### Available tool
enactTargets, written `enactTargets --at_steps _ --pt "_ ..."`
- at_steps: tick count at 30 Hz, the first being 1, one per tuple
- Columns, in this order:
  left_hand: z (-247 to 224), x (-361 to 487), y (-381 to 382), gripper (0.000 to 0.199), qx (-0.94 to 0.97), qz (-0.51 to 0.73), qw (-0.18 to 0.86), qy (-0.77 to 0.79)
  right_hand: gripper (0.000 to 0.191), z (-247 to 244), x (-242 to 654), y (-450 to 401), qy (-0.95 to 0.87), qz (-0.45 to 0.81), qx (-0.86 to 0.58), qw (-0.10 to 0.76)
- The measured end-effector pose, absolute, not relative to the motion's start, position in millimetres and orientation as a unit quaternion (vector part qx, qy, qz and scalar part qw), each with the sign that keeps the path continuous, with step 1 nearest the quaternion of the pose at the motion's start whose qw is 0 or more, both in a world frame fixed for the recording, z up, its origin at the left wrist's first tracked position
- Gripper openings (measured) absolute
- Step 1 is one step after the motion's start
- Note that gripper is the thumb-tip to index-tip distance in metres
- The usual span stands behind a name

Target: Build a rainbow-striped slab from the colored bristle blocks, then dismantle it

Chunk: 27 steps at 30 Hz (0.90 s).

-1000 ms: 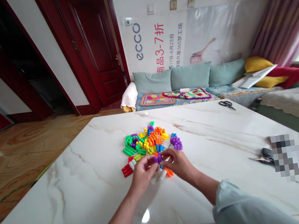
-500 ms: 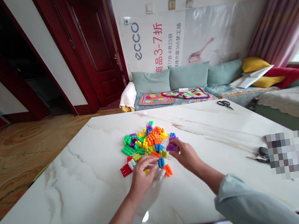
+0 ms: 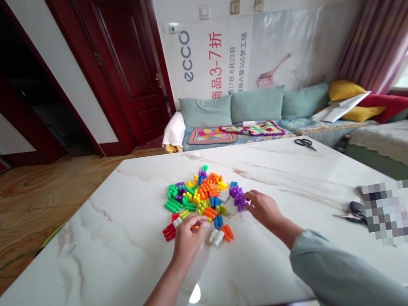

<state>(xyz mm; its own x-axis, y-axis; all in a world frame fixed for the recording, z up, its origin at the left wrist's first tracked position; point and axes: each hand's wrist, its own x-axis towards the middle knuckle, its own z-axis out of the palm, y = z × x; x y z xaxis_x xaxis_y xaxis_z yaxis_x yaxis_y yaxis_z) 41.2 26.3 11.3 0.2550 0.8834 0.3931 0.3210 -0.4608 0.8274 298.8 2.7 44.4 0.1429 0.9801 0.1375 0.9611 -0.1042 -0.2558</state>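
A heap of colourful plastic building blocks lies on the white marble-patterned table. My right hand is right of the heap, thumb and fingers closed at the near right edge of a purple block group. Blue pieces touch the far end of that group. My left hand is at the near left of the heap, its fingers curled together beside red blocks. A bit of yellow shows between those fingers; what they hold is hidden. White blocks and an orange block lie to its right.
Black scissors lie near the table's far right corner. A second dark-handled pair of scissors lies at the right, beside a blurred-out object. A sofa with green cushions stands behind the table.
My right hand has shifted slightly right, and more of the purple blocks now shows. My left hand has drawn back a little to the left, uncovering the white blocks.
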Motion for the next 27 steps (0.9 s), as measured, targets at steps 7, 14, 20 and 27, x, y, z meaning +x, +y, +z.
enactTargets --at_steps 7,14,20,27 --pt "14.2 43.2 22.9 0.015 0.739 0.438 0.307 0.408 0.013 59.7 298.8 -9.3 -0.645 0.068 -0.750 0.125" --pt "7.7 44.2 21.9 0.017 0.763 0.409 0.308 0.394 0.029 34.9 279.0 -7.8 -0.693 0.127 -0.703 0.095" --pt "6.9 42.7 22.9 0.017 0.767 0.395 0.309 0.400 0.030 29.6 281.4 -0.9 -0.709 0.121 -0.688 0.099" --pt "6.1 41.0 22.4 0.018 0.786 0.388 0.295 0.381 0.034 39.4 278.2 -8.7 -0.723 0.116 -0.677 0.080"
